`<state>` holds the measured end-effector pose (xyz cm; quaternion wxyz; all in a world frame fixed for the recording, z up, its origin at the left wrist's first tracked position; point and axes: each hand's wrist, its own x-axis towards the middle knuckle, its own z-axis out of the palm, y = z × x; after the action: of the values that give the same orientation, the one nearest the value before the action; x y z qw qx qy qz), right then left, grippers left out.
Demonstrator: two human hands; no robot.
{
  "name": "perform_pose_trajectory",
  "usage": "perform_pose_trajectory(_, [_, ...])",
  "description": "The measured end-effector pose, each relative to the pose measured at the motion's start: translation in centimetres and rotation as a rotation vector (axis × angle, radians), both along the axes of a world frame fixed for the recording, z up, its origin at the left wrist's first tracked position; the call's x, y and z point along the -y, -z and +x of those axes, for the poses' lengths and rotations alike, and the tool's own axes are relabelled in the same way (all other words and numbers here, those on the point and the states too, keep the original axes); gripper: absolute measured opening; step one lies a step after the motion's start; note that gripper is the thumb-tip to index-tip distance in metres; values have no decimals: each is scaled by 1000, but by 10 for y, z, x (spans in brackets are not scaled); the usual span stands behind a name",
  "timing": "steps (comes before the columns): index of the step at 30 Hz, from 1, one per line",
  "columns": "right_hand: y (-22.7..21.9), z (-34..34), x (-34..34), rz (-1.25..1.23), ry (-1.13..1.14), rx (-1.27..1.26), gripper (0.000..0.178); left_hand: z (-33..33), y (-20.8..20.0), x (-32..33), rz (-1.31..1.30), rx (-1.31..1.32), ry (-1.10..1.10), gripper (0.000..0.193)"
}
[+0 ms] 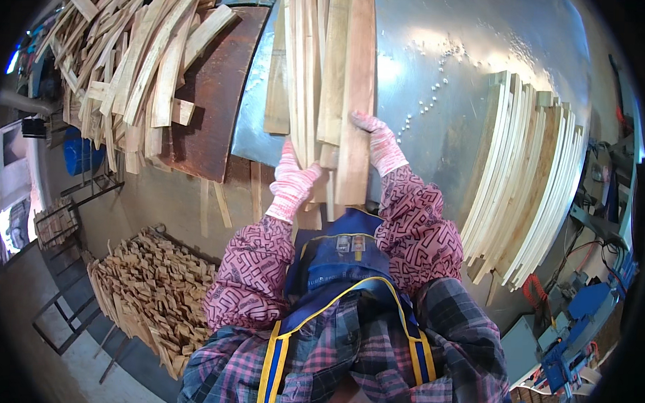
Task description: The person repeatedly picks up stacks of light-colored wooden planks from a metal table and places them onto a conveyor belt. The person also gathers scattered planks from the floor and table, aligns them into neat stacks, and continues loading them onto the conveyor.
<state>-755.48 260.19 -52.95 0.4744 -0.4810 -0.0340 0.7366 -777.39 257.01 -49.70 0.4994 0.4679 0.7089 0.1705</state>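
Note:
Several long wooden strips (303,73) lie side by side on the shiny metal table in front of me, their near ends reaching past its edge. My left hand (293,180), in a pink and white knitted glove, is closed round the near ends of the left strips, with its thumb pointing right. At the right side of the bundle is a wider, flat wooden board (358,96). My right hand (380,143), gloved alike, grips that board's right edge; its fingers beneath the wood are hidden.
A neat row of wooden strips (526,173) stands at the right of the metal table (425,98). Small white bits trail across the metal. A loose heap of strips (135,67) covers a brown board (223,91) at the far left. Below it is a stacked wood pile (152,288).

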Motion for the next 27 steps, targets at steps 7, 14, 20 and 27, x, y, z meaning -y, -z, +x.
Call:
perform_pose_trajectory(7, [-13, 57, 34, -101, -16, 123, 37, 68, -28, 16, -219, -202, 231, 102])
perform_pose_trajectory(14, [-29, 133, 65, 42, -412, 712, 62, 59, 8, 15, -124, -20, 306, 118])
perform_pose_trajectory(20, [-52, 39, 138, -110, -884, 1222, 94, 57, 28, 13, -3, 22, 384, 120])
perform_pose_trajectory(27, [-38, 23, 155, -58, -598, 1271, 81, 57, 6, 8, -59, -38, 408, 119])
